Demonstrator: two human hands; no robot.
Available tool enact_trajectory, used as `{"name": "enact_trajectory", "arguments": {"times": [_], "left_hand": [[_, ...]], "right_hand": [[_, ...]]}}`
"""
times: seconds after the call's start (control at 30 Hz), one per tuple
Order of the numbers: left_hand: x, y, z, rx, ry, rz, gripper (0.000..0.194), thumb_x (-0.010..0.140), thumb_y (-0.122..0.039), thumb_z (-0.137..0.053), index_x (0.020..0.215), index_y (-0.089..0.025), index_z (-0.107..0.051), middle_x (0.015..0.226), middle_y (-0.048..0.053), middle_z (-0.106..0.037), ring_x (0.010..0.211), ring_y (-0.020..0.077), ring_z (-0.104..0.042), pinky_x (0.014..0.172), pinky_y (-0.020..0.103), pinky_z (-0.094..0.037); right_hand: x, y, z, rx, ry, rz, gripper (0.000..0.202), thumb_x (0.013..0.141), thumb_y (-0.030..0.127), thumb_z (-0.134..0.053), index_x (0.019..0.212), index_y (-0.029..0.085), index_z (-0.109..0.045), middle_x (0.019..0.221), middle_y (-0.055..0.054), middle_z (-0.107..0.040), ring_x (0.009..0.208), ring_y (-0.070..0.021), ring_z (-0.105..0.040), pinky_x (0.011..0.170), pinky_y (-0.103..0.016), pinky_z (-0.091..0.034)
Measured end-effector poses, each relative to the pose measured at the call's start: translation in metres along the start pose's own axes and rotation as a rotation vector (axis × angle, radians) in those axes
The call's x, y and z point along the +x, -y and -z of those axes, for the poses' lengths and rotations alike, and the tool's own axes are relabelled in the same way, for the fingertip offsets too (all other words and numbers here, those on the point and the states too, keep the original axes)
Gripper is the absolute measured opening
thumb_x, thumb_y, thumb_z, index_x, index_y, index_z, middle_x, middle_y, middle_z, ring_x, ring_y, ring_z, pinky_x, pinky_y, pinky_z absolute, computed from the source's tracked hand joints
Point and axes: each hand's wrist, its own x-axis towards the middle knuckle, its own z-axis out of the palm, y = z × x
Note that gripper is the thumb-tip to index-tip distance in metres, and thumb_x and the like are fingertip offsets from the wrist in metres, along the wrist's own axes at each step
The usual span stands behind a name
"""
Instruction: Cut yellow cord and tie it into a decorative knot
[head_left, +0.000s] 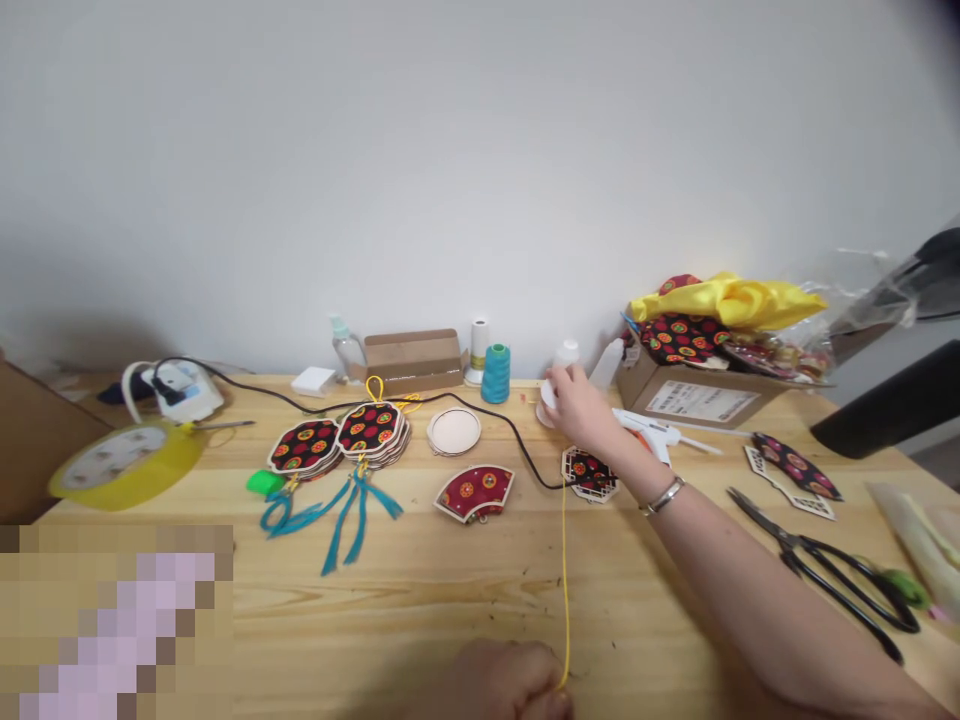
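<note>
My left hand [499,683] is at the bottom edge, blurred, its fingers closed on the end of a yellow cord [566,590]. The cord runs up the table to an octagonal patterned piece [592,473], which lies under my right wrist. Farther back, my right hand [576,403] has its fingers closed around a white round object [548,395], perhaps a spool, in front of a white bottle [568,352]. A red fan-shaped piece [474,494] and a pale round disc [454,431] lie left of the cord.
Stacked patterned pieces [371,430] with teal tassels lie left. A teal thread cone [496,374] stands near the wall. A white glue gun [651,432], black scissors [814,555] and a cardboard box [697,395] of fabric are right. Yellow tape [127,465] lies far left.
</note>
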Motion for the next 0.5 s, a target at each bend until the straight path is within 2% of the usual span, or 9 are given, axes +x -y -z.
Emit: {"name": "enact_trajectory", "arguments": {"times": [0.07,0.2,0.3,0.37,0.43,0.5], "left_hand": [[0.003,-0.007,0.002,0.159,0.077,0.072,0.022,0.083,-0.028,-0.044,0.072,-0.022,-0.062,0.068,0.000,-0.064,0.059,0.0140,-0.053,0.047,0.020,-0.030],[0.005,-0.016,0.006,0.314,0.200,0.178,0.024,0.081,-0.025,-0.044,0.094,-0.022,-0.064,0.087,0.003,-0.070,0.073,0.0174,-0.061,0.059,0.023,-0.042],[0.004,-0.017,0.008,0.444,0.161,0.140,0.030,0.079,-0.027,-0.050,0.105,-0.022,-0.062,0.100,0.007,-0.069,0.088,0.0228,-0.063,0.071,0.030,-0.048],[0.003,-0.016,0.008,0.519,0.109,0.107,0.032,0.077,-0.029,-0.054,0.107,-0.020,-0.062,0.105,0.009,-0.067,0.093,0.0253,-0.062,0.076,0.034,-0.050],[0.001,-0.011,0.006,0.591,0.044,0.055,0.031,0.077,-0.029,-0.056,0.105,-0.019,-0.064,0.105,0.010,-0.068,0.093,0.0257,-0.063,0.076,0.035,-0.051],[0.001,-0.003,0.003,0.685,-0.023,-0.020,0.028,0.076,-0.027,-0.056,0.102,-0.020,-0.065,0.102,0.009,-0.069,0.091,0.0249,-0.064,0.076,0.035,-0.052]], "right_hand": [[0.001,-0.001,-0.002,-0.005,0.039,-0.005,0.037,0.081,0.028,-0.050,0.115,0.016,-0.045,0.109,-0.014,-0.048,0.088,-0.0240,-0.056,0.076,-0.032,-0.042],[0.000,-0.008,-0.003,0.030,0.095,0.019,0.055,0.076,0.035,-0.057,0.124,0.015,-0.039,0.116,-0.015,-0.047,0.100,-0.0258,-0.053,0.082,-0.032,-0.040],[-0.003,-0.011,0.001,0.058,0.125,0.054,0.070,0.073,0.041,-0.059,0.131,0.014,-0.032,0.123,-0.016,-0.045,0.109,-0.0277,-0.049,0.086,-0.035,-0.039],[-0.005,-0.010,0.007,0.038,0.109,0.061,0.073,0.071,0.042,-0.061,0.132,0.014,-0.032,0.123,-0.017,-0.046,0.108,-0.0290,-0.049,0.085,-0.037,-0.039],[-0.010,-0.003,0.017,-0.003,0.042,0.059,0.067,0.072,0.038,-0.061,0.129,0.013,-0.037,0.118,-0.017,-0.050,0.103,-0.0292,-0.051,0.083,-0.037,-0.040],[-0.017,0.010,0.028,-0.037,-0.057,0.062,0.049,0.077,0.031,-0.056,0.121,0.012,-0.046,0.111,-0.016,-0.053,0.099,-0.0276,-0.052,0.080,-0.036,-0.039]]}}
